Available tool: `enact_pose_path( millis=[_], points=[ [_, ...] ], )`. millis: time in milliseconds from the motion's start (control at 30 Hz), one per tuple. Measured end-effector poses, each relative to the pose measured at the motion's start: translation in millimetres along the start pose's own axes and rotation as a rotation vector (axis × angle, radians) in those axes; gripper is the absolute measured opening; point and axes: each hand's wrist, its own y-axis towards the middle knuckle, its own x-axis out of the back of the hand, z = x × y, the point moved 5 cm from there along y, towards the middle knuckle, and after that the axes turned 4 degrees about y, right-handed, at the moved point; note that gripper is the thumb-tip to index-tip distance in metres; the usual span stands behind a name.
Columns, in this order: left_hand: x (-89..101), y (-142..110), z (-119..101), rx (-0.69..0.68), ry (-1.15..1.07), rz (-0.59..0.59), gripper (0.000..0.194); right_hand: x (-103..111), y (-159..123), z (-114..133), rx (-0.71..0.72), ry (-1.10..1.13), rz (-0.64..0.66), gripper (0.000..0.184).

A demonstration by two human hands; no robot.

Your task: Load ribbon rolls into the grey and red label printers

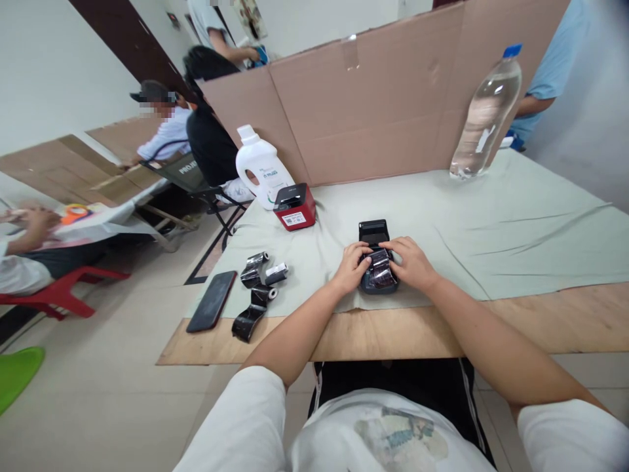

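Observation:
A small black printer point(365, 283) lies on the cloth in front of me, its lid point(374, 231) raised at the far side. In its body sits a roll of shiny black labels point(381, 270). My left hand point(350, 265) is closed at the roll's left edge, thumb against it and fingers bent near the lid hinge. From the right, my right hand point(410, 263) closes on the same roll, thumb at its side and fingertips at its far edge. The fingers partly cover the roll and the printer's middle.
To the left lie loose black label strips point(253, 308), a small roll point(276, 273) and a phone point(212, 301). Farther back stand a red box point(301, 219), a white jug point(265, 167) and a water bottle point(486, 118) before a cardboard partition point(383, 111). Other people sit beyond.

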Motion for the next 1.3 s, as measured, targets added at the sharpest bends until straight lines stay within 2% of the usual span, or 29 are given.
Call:
enact_pose_path(
  millis=[267,400,567,667,767,833,933,1067,1167,1300],
  points=[
    [-0.6,0,0,-0.01,0.018,-0.085,0.032,-5,-1,-8,-0.064,-0.005,0.06,0.046],
    [-2.6,1,1,-0.017,0.063,-0.112,0.03,-1,-1,-5,0.003,-0.018,-0.025,0.05],
    [-2.4,2,1,-0.015,0.064,-0.144,0.028,5,1,7,0.1,-0.043,-0.088,0.032],
    [-3.0,2,3,-0.011,-0.02,-0.146,0.029,5,2,8,0.105,-0.072,-0.101,0.021],
    [-3.5,1,10,0.062,-0.128,-0.161,0.033,1,2,3,0.063,-0.102,-0.09,0.011],
    [-4.5,1,14,0.107,-0.168,-0.159,0.033,-2,2,-1,0.028,-0.118,-0.091,0.011],
    [-6.2,2,14,0.083,-0.183,-0.127,0.03,-1,1,-2,0.008,-0.108,-0.125,0.014],
    [-4.0,2,11,0.021,-0.199,-0.12,0.028,3,1,7,0.089,-0.006,-0.112,0.028],
    [-0.2,1,12,0.013,-0.213,-0.148,0.031,7,2,16,0.177,0.05,-0.082,0.022],
    [5.2,0,20,0.124,-0.28,-0.252,0.045,11,3,23,0.274,0.111,-0.005,0.013]
  ],
)
